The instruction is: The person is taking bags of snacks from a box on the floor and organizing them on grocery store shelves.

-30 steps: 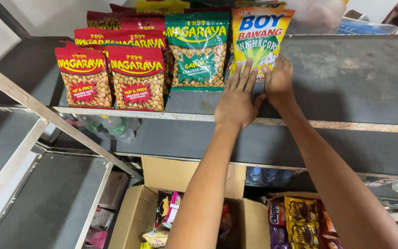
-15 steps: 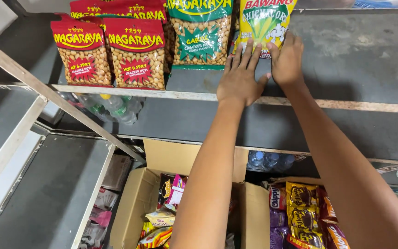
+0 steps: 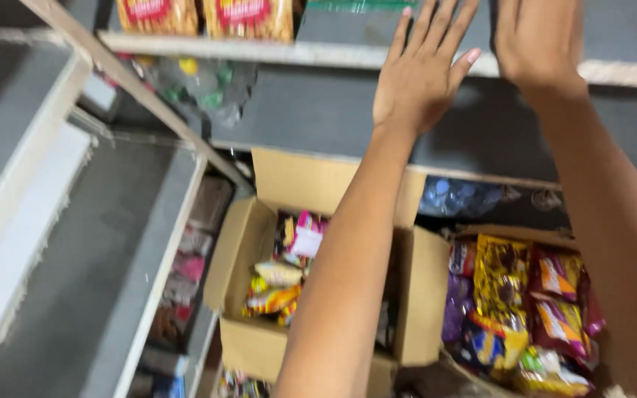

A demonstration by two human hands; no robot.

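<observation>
Both hands had drawn back empty from the snack bags on the grey shelf (image 3: 377, 110), the left hand (image 3: 418, 74) and right hand (image 3: 540, 40) spread open above the open cardboard box (image 3: 256, 243) of packets.

We are reaching both bare arms up and forward, side by side. Our left hand (image 3: 416, 77) is spreading flat, palm away from us, fingers fanned and thumb angled right. Our right hand (image 3: 538, 37) is lifting beside it, just apart, fingertips cut off by the top edge.
</observation>
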